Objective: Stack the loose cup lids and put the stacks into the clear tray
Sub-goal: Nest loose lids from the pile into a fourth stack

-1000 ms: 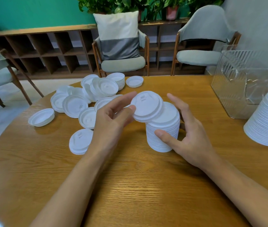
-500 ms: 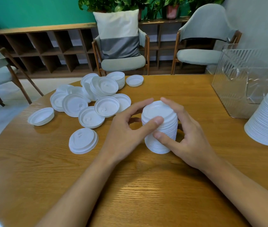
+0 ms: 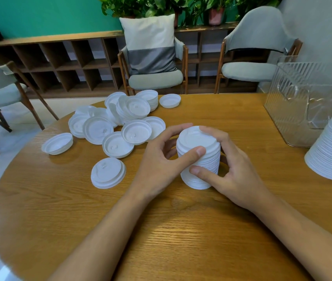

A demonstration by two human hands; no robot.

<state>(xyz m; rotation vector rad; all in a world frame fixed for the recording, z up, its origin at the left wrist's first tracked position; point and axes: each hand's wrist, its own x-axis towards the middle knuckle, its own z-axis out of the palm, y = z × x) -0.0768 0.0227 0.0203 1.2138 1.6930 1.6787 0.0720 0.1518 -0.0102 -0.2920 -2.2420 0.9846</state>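
Clasping the lid stack (image 3: 198, 137), left hand (image 3: 159, 164) and right hand (image 3: 240, 175) perhaps touch.

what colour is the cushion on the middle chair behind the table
The cushion is off-white on top with a grey band below, shown in the head view, the only one.

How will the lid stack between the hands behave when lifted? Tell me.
The lid stack is tall and narrow, so it probably tips or shears apart if grabbed high. Thin nested lids: likely light. Left hand and right hand should steady it.
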